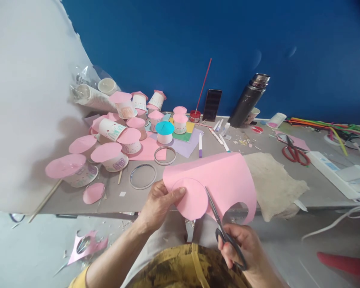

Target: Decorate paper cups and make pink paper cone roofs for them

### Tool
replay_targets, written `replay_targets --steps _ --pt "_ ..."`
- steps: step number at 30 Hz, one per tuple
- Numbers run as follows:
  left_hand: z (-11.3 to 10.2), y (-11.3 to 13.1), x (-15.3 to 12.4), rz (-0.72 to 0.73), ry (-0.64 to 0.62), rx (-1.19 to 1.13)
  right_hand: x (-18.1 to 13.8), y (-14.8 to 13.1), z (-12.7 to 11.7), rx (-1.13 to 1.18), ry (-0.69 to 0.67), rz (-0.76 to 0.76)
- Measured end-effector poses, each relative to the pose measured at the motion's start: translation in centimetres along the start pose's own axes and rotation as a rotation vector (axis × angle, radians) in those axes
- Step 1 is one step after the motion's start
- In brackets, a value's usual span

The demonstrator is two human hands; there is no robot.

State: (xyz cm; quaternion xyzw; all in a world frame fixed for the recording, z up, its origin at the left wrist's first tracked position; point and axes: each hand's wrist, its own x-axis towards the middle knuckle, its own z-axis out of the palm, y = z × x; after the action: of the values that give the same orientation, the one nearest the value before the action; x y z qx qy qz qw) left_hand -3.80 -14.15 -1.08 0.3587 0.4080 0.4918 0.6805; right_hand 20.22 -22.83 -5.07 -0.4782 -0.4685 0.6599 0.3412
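My left hand [159,202] pinches a sheet of pink paper [222,178] at the edge of a round shape [192,199] being cut out of it, thumb on top. My right hand [241,244] grips black-handled scissors [220,222], whose blades run up along the right side of the round shape into the paper. A round hole shows in the sheet near the scissors. Both hands are held over my lap, just in front of the grey table's [276,200] near edge.
Several upturned paper cups with pink round tops [108,154], one blue-topped [165,132], crowd the table's left. Two rings [143,176], markers [200,145], a red-handled scissors [294,153], a dark flask [249,100], a phone [213,105] and a power strip [333,172] lie around. Pink scraps [85,244] litter the floor.
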Motion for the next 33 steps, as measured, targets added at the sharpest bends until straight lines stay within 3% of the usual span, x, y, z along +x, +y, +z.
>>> replay_targets --steps 14,33 --pt "-1.3 0.3 0.4 0.021 -0.16 0.061 -0.1 -0.4 -0.2 0.002 -0.049 0.03" --pt "-2.1 0.7 1.0 -0.011 -0.269 0.087 -0.1 0.1 -0.6 0.005 -0.095 0.03"
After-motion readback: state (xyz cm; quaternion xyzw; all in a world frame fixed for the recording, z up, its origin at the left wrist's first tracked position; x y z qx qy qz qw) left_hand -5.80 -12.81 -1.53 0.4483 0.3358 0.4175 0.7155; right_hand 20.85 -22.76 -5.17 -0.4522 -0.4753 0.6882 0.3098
